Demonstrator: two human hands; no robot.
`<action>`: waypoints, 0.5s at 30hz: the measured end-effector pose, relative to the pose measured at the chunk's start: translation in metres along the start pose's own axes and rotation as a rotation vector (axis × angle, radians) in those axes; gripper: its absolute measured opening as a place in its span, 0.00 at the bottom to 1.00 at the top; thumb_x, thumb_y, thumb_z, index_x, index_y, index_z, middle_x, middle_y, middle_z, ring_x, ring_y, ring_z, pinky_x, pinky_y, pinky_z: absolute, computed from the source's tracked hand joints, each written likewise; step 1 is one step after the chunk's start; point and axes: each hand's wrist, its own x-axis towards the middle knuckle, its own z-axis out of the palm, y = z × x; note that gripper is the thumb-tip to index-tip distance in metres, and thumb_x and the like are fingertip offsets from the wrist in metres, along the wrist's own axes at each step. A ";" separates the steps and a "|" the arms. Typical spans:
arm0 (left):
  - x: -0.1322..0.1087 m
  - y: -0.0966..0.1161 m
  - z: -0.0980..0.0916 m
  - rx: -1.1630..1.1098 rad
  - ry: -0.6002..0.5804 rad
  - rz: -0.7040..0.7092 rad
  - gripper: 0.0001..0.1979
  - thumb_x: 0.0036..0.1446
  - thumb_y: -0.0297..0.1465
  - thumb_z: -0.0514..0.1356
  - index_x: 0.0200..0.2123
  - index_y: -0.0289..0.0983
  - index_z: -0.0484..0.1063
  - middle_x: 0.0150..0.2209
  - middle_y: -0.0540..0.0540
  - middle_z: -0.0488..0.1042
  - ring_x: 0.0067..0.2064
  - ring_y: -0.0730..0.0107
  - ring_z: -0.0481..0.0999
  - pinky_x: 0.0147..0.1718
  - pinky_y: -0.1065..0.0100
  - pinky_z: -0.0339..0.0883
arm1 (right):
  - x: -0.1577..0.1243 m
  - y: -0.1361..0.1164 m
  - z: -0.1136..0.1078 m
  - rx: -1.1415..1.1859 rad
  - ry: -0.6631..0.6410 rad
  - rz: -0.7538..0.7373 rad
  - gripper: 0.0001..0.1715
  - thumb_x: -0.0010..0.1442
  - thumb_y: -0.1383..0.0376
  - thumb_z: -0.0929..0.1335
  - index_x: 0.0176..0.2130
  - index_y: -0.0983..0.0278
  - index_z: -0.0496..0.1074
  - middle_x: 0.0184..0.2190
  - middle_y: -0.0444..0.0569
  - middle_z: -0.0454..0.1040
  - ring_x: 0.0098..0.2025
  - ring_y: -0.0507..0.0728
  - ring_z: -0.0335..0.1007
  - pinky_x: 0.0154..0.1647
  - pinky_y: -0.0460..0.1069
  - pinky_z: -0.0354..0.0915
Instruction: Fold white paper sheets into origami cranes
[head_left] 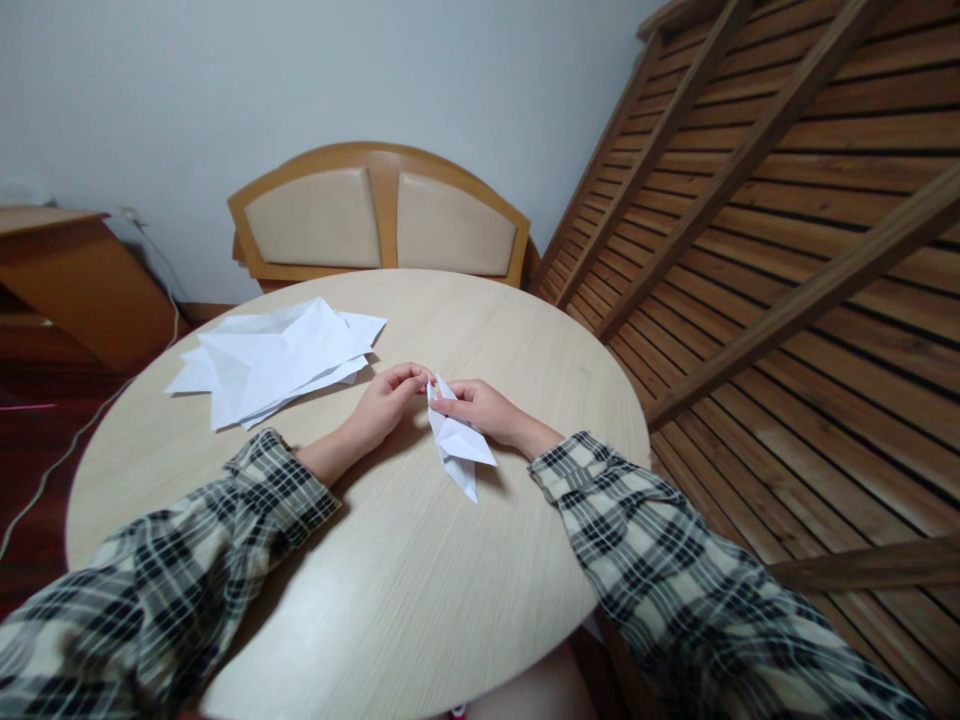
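Observation:
A folded white paper piece [459, 440], with pointed flaps like origami, is held just above the round table [360, 560]. My right hand [480, 408] grips it from the right, thumb on top and fingers behind. My left hand [394, 400] is closed in a pinch at the paper's upper tip, touching it from the left. The fingertips of both hands meet near that tip, and part of the tip is hidden by them. Two pointed flaps hang toward me, one to the lower right and one straight down.
A pile of creased white paper sheets [285, 360] lies at the table's left. Behind the table stands a wooden headboard with pale panels [315, 220]. Slatted wood [750, 280] leans along the right. A brown cabinet [82, 290] and a cable [75, 435] are at the left.

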 end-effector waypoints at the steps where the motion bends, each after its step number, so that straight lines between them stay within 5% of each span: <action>1: 0.000 0.000 0.000 -0.002 -0.006 -0.001 0.05 0.53 0.33 0.59 0.28 0.39 0.72 0.29 0.48 0.73 0.34 0.66 0.70 0.39 0.64 0.65 | 0.000 0.000 0.000 0.002 -0.002 -0.004 0.21 0.52 0.52 0.73 0.28 0.66 0.67 0.21 0.39 0.64 0.22 0.47 0.57 0.22 0.45 0.52; 15: -0.003 0.004 0.000 -0.024 -0.130 0.096 0.05 0.53 0.31 0.62 0.33 0.37 0.70 0.32 0.48 0.72 0.34 0.67 0.70 0.37 0.64 0.65 | 0.001 0.001 -0.002 -0.012 0.047 -0.053 0.20 0.54 0.51 0.72 0.31 0.65 0.68 0.21 0.38 0.62 0.21 0.47 0.55 0.20 0.45 0.50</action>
